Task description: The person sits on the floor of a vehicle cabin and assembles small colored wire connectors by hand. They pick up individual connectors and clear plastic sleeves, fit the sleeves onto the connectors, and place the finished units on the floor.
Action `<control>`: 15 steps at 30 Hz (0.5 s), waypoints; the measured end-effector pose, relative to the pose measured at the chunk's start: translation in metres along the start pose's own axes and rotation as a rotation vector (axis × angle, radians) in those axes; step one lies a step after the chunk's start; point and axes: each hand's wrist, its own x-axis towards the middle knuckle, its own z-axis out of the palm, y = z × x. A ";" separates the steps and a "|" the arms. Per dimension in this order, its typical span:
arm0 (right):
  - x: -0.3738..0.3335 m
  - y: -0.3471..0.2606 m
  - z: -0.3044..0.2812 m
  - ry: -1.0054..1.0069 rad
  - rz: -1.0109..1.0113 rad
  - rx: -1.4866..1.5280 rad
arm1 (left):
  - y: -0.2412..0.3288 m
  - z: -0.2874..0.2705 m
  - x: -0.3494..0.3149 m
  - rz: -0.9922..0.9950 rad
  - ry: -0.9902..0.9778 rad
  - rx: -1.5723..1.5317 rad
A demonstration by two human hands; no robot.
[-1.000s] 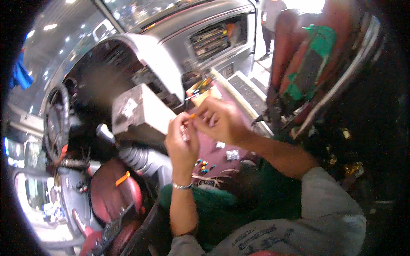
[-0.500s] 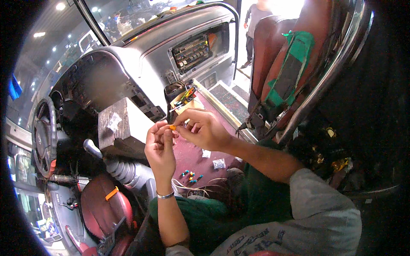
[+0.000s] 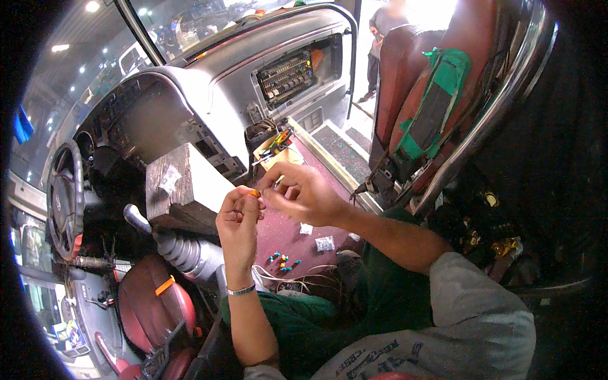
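My left hand (image 3: 237,212), with a metal watch band at the wrist, pinches a small orange piece (image 3: 254,193) between thumb and fingers. The piece is too small to name its kind. Close against it from the right, my right hand (image 3: 303,195) has thumb and forefinger pressed together. Whatever those fingertips hold, if anything, is hidden. Both hands are raised above the dark red floor (image 3: 285,235). Below them lie several small blue and yellow pieces (image 3: 283,261). Small clear plastic bags (image 3: 325,243) rest to their right.
A wooden block (image 3: 183,183) with a small bag on top stands left of my hands, beside the gear lever (image 3: 136,217). Ahead are a yellow box of tools (image 3: 278,154) and an open fuse panel (image 3: 288,79). A torn seat (image 3: 421,107) stands right; a person (image 3: 385,28) is outside the doorway.
My right fingertips have drawn slightly away from the orange piece, which stays in my left fingers. The left hand has dipped a little. The person outside has shifted.
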 end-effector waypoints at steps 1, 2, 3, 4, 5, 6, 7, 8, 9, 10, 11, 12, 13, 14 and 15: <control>0.001 -0.001 0.000 0.028 0.022 0.026 | -0.001 0.002 0.000 -0.006 0.033 -0.039; 0.002 -0.003 -0.001 0.012 0.013 0.015 | -0.002 0.001 0.000 -0.022 0.023 -0.013; 0.002 -0.007 -0.002 -0.004 0.003 0.005 | -0.003 -0.003 -0.001 -0.037 0.013 0.013; 0.001 -0.011 -0.005 -0.016 -0.006 -0.010 | -0.005 -0.003 0.000 -0.052 -0.003 0.035; 0.002 -0.006 -0.006 -0.019 -0.025 -0.027 | -0.005 -0.002 -0.001 -0.052 -0.002 0.053; 0.003 0.002 -0.006 -0.022 -0.044 -0.043 | -0.004 -0.001 -0.001 -0.051 0.000 0.072; 0.004 0.006 -0.007 -0.028 -0.063 -0.059 | -0.003 0.000 -0.001 -0.051 0.004 0.090; 0.004 0.009 -0.009 -0.019 -0.057 -0.070 | -0.004 0.000 -0.001 -0.058 0.017 0.072; 0.005 0.011 -0.011 -0.011 -0.051 -0.080 | -0.004 -0.001 0.000 -0.066 0.030 0.053; 0.006 0.011 -0.012 -0.006 -0.047 -0.087 | -0.003 -0.002 0.000 -0.072 0.046 0.037; 0.008 0.011 -0.014 -0.002 -0.022 -0.080 | -0.002 -0.002 0.000 -0.074 0.054 0.029; 0.009 0.012 -0.015 0.001 0.003 -0.073 | -0.001 -0.002 0.000 -0.076 0.063 0.021; 0.010 0.010 -0.014 0.001 0.027 -0.062 | 0.000 -0.003 0.000 -0.077 0.074 0.015; 0.009 0.008 -0.014 -0.022 0.006 -0.050 | -0.001 -0.005 0.000 -0.085 0.052 0.042; 0.007 0.004 -0.014 -0.046 -0.015 -0.037 | -0.006 -0.008 0.001 -0.092 0.030 0.069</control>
